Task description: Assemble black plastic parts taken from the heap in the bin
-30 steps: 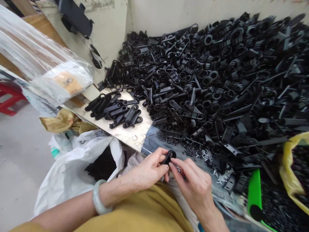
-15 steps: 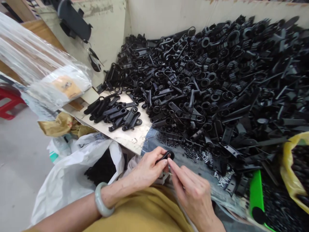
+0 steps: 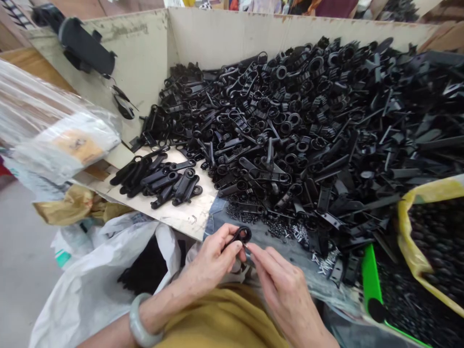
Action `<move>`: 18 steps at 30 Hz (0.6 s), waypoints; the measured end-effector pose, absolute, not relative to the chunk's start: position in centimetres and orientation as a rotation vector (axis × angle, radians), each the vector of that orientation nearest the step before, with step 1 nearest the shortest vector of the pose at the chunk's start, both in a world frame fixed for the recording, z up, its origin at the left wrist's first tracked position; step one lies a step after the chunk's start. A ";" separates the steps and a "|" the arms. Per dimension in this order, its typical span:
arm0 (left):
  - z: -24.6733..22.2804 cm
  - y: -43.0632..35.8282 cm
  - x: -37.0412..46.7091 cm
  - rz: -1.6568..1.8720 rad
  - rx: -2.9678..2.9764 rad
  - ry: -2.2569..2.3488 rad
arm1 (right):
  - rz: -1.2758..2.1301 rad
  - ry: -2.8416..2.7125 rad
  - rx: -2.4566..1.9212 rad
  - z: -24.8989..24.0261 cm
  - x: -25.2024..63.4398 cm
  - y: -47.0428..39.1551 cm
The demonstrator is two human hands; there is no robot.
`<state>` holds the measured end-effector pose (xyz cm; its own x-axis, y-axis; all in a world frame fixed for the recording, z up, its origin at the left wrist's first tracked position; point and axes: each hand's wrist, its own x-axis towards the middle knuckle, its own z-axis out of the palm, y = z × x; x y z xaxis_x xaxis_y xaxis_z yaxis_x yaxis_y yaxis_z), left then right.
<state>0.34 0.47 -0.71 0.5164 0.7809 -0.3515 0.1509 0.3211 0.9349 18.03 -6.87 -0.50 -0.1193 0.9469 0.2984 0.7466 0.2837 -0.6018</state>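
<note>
Between thumb and fingers, my left hand (image 3: 216,251) grips a black plastic part (image 3: 243,234) with a ring-shaped end, held just above the bench edge. The fingers of my right hand (image 3: 277,275) are pinched together close beside the ring. A small light-coloured thing shows at their tips, too small to name. Farther up on the left, several long black plastic parts (image 3: 168,181) with round ends lie in a group on the pale board (image 3: 181,215). Small black pieces and a few silver pins (image 3: 326,261) lie on the bench to the right of my hands.
A large heap of black plastic parts (image 3: 261,116) fills the walled bench. On the right stand a yellow-rimmed bag (image 3: 406,227) of small black pieces and a green panel (image 3: 372,275). A white sack (image 3: 79,290) with black contents hangs open at lower left.
The camera view has shifted, so the bench's back wall shows more. My right fingertips have moved slightly away from the ring; the left hand still grips the black plastic part.
</note>
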 end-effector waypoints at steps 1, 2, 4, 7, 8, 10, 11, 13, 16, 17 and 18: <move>-0.7 0.5 0.3 0.513 1.210 0.980 | 0.419 -1.912 -1.511 -0.4 18.0 -6.8; -0.6 0.5 0.3 0.514 1.220 0.986 | 0.442 -1.902 -1.503 -0.3 18.0 -6.8; -0.5 0.6 0.3 0.519 1.233 0.988 | 0.495 -1.865 -1.486 0.0 17.9 -6.6; -0.5 0.6 0.2 0.532 1.253 0.987 | 0.560 -1.802 -1.465 0.3 17.8 -6.5; -0.6 0.6 0.2 0.533 1.264 0.989 | 0.563 -1.795 -1.464 0.3 17.8 -6.4; -0.7 0.6 0.1 0.534 1.296 0.999 | 0.537 -1.818 -1.480 0.2 17.7 -6.4; -0.7 0.6 0.1 0.539 1.314 1.006 | 0.507 -1.847 -1.493 0.1 17.7 -6.4; -0.8 0.6 0.0 0.560 1.352 1.023 | 0.407 -1.918 -1.522 -0.2 17.8 -6.3; -0.8 0.7 0.2 0.596 1.408 1.044 | 0.189 -2.010 -1.549 -0.6 17.7 -6.2; -0.8 0.6 0.2 0.601 1.430 1.048 | 0.112 -2.030 -1.560 -0.7 17.6 -6.1; -0.9 0.6 0.3 0.602 1.451 1.054 | 0.047 -2.048 -1.576 -0.7 17.5 -6.1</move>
